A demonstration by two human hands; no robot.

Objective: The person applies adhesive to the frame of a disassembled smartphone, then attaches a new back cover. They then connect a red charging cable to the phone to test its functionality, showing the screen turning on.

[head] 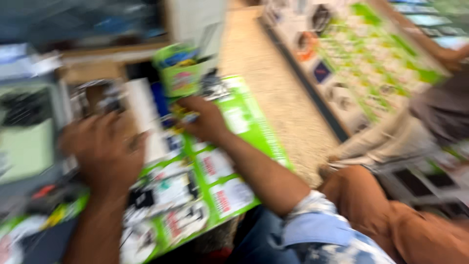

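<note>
Blurred frame. Left hand point(105, 149) spread, hovering over green-and-white packaged cards point(195, 186) laid across worktop. Right hand point(205, 120) pinching 1 green packet point(180, 73), lifted above the stack. Many cards flat, 1 in hand. Another person's sleeve point(439, 107) far right.

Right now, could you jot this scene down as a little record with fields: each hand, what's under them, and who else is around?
view: head camera looking down, heavily blurred
left hand: fingers spread over the packets, grip unclear
right hand: at the base of a green packet that stands upright; grip on it unclear through the blur
under the hands: green card covered with small packets
floor: speckled beige
second card: green and white, lying to the right
another person: at the right edge, seen only in part
</note>
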